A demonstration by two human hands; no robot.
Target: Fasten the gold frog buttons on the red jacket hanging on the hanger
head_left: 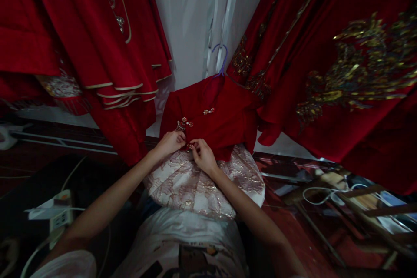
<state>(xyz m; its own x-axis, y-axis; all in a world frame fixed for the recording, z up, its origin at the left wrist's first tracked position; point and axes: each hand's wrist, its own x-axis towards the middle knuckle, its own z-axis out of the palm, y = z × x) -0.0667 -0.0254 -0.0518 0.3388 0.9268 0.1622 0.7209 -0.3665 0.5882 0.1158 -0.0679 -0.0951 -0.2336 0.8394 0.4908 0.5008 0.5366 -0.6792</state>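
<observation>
A short red top hangs from a purple hanger, and its lower part reaches my lap. Beaded ornaments decorate its front, one of them with short dangling strands. My left hand pinches the top's lower front edge, just under those strands. Close beside it, my right hand has thumb and forefinger closed at a small beaded ornament on the same edge; the fingers partly hide it. Beneath both hands, a white and pink brocade cloth with metallic threads spreads over my lap.
Red garments with pale piping hang at the left, and a red garment with gold sequin embroidery hangs at the right. A power strip with cables lies at the lower left. At the lower right stands a wooden frame with cluttered items.
</observation>
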